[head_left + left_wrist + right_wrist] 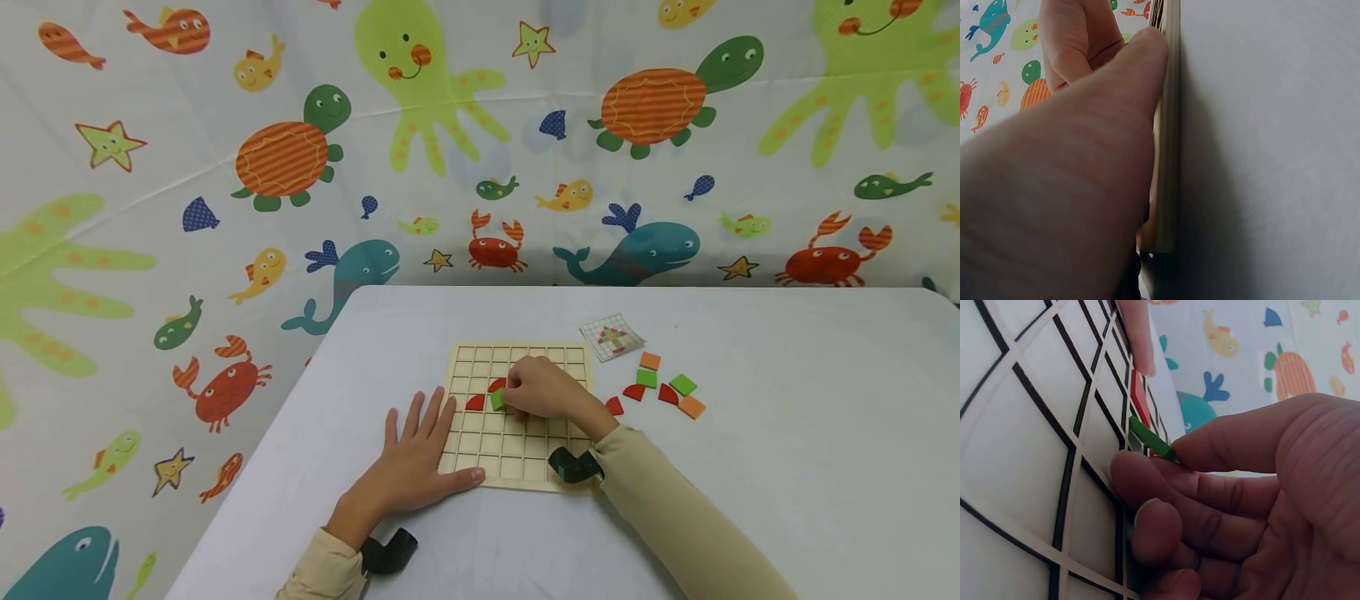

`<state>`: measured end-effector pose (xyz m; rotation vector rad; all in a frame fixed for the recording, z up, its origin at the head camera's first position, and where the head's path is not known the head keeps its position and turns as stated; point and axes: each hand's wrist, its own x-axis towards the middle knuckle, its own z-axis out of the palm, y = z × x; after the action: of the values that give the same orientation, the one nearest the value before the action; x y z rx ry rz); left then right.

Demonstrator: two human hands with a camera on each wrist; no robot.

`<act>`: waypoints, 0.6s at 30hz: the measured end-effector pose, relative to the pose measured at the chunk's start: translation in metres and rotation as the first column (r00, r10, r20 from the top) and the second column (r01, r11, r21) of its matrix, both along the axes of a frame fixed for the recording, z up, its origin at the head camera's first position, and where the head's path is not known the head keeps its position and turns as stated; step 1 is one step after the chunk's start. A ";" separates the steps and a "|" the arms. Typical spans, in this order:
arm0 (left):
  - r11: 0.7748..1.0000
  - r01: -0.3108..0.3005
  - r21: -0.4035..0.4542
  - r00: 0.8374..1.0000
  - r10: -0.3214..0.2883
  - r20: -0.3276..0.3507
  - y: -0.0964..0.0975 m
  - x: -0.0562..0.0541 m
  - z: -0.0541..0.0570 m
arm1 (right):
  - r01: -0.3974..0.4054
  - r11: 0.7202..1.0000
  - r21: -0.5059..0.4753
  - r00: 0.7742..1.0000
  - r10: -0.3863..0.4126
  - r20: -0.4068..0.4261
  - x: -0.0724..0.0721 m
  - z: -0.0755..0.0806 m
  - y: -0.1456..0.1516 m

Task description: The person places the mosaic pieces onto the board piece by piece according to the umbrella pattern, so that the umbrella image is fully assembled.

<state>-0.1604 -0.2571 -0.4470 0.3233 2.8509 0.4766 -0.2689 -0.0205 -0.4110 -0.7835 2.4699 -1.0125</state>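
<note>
A light wooden grid board (465,442) lies on the white table. Two red quarter-circle tiles sit in its cells, one of them (475,402) to the left and the other (497,384) just above. My right hand (546,388) pinches a green square tile (1151,439) between thumb and fingers. In the right wrist view that tile stands tilted, one edge at a cell beside the red piece (1140,399). My left hand (415,458) lies with fingers spread along the board's left side, its thumb on the front left corner. The left wrist view shows the thumb (1141,69) against the board's edge.
Right of the board lie loose tiles: orange squares (650,361), green squares (683,384) and red quarter-circles (633,392). A small pattern card (612,337) rests at the board's back right corner. Behind the table hangs a sea-animal print cloth (442,208).
</note>
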 end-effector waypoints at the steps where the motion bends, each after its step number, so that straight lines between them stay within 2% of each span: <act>1: 1.000 0.001 -0.001 1.000 -0.001 0.001 0.000 0.000 0.000 | 0.004 1.000 0.003 1.000 -0.004 -0.002 0.000 0.000 -0.001; 8: 1.000 -0.003 0.010 1.000 0.002 0.009 0.001 0.001 0.001 | -0.045 0.999 0.013 0.997 0.045 -0.057 0.001 -0.002 -0.003; 18: 1.000 -0.002 0.003 1.000 0.002 0.004 0.002 0.001 0.000 | -0.232 0.973 0.003 0.968 0.231 -0.099 -0.006 0.001 0.008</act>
<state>-0.1597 -0.2552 -0.4467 0.3194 2.8473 0.4818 -0.2744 -0.0127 -0.4096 -1.1199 2.3849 -0.9187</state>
